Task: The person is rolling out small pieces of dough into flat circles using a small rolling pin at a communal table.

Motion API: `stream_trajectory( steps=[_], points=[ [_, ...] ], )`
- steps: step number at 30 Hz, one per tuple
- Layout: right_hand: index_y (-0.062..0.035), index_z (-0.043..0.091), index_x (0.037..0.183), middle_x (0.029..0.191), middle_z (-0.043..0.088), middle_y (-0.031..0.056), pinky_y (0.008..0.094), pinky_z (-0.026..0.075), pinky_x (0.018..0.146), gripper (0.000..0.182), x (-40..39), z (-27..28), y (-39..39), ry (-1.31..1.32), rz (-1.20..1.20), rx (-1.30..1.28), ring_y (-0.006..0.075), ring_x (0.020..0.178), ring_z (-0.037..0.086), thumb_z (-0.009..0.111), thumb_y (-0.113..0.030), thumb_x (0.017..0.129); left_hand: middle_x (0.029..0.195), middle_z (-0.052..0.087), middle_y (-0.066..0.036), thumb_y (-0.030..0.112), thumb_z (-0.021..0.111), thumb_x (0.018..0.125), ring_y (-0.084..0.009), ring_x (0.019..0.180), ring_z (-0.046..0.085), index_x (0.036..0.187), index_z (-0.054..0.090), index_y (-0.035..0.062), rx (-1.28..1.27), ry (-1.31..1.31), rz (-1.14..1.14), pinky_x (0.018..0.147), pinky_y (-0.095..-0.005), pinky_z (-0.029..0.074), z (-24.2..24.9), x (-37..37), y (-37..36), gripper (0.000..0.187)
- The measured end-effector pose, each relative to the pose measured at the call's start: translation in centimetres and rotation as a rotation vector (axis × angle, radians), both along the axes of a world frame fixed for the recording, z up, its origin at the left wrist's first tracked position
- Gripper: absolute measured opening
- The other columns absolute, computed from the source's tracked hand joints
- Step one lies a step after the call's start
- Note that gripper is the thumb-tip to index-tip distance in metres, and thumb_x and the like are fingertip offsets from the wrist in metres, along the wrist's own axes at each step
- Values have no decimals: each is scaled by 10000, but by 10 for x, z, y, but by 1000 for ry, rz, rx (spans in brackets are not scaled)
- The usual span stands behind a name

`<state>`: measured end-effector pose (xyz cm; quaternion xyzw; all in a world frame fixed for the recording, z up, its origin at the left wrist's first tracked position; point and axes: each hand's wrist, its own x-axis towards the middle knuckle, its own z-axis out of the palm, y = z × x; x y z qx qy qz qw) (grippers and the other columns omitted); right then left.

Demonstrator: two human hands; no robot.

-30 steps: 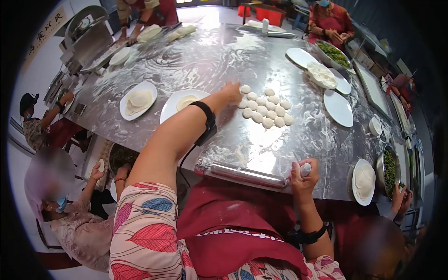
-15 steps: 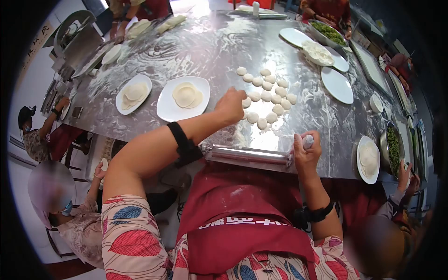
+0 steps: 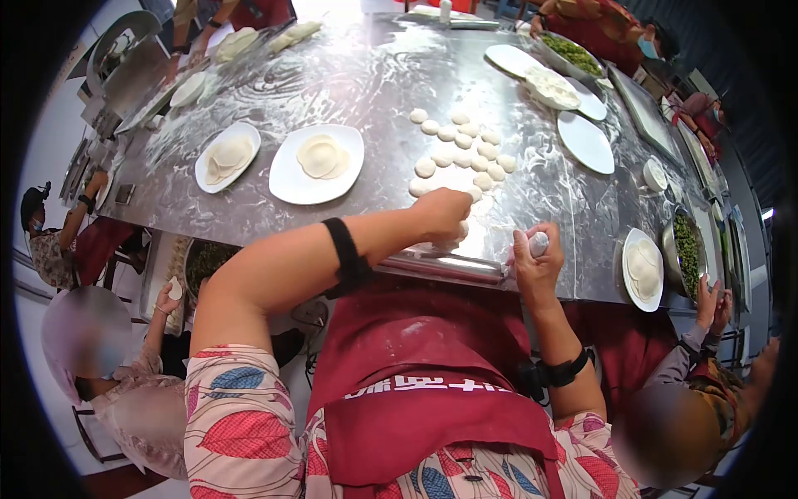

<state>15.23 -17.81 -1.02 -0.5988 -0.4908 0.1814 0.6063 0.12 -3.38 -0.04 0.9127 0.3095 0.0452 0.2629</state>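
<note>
My left hand [image 3: 445, 214] reaches over the near edge of a group of small round dough pieces [image 3: 464, 141] on the floured steel table. Its fingers are curled down, and a pale dough piece [image 3: 451, 241] shows beneath them. Fingers of my right hand [image 3: 536, 254] wrap round the end handle of a metal rolling pin [image 3: 449, 266], which lies along the table's front edge. My left forearm hides part of the roller.
Flat dough wrappers lie on a white plate [image 3: 287, 187] and an oval plate [image 3: 208, 185] at left, and on another plate [image 3: 630, 291] at right. Bowls of chopped green filling [image 3: 686, 254] stand at right. Several co-workers surround the table [image 3: 357, 91].
My left hand has moved right and nearer to me, from the left side of the dough pieces to their near edge. My right hand stays on the rolling pin. The view has shifted slightly.
</note>
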Motion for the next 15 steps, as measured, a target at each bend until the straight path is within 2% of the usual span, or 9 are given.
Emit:
stream_trajectory(
  steps=[2, 3, 5, 8, 11, 15],
  points=[
    [-50, 444, 849, 560, 527, 29, 239, 400, 412, 182, 0, 4, 5, -14, -17, -6, 82, 465, 526, 624, -20, 851, 868, 625, -150, 122, 677, 702, -283, 860, 608, 851, 596, 41, -120, -32, 4, 739, -375, 472, -1, -12, -1, 188],
    [-47, 447, 845, 558, 526, 34, 244, 400, 412, 181, 1, 7, 12, -61, -24, 15, 84, 464, 527, 627, -23, 849, 825, 655, -143, 114, 678, 700, -270, 792, 632, 855, 633, 34, -148, -73, 92, 705, -354, 489, -5, -14, -2, 180],
    [-43, 452, 838, 555, 524, 43, 253, 401, 411, 181, 5, 15, 34, -154, -43, 58, 88, 461, 527, 632, -29, 844, 818, 670, -131, 114, 680, 701, -252, 780, 644, 855, 662, 36, -197, -88, 122, 709, -347, 497, -11, -15, 4, 174],
    [-37, 455, 833, 548, 517, 52, 262, 399, 410, 180, 11, 8, 66, -128, -32, -7, 90, 458, 525, 635, -38, 841, 807, 688, -110, 109, 686, 702, -221, 776, 656, 856, 699, 44, -215, -76, 114, 723, -334, 502, -12, -10, 8, 168],
    [-43, 454, 847, 546, 521, 39, 250, 406, 407, 177, 10, 2, 49, -95, -46, 7, 93, 463, 533, 631, -43, 846, 778, 683, -119, 106, 678, 712, -216, 767, 657, 857, 696, 36, -221, -70, 36, 712, -337, 504, -6, -12, 11, 162],
    [-57, 451, 874, 601, 553, 41, 247, 424, 412, 176, 5, -9, 12, -23, -28, 17, 91, 478, 550, 623, -34, 845, 774, 682, -124, 111, 659, 720, -222, 757, 658, 854, 696, 34, -290, -50, 230, 705, -339, 506, -3, -22, 0, 159]
  ],
)
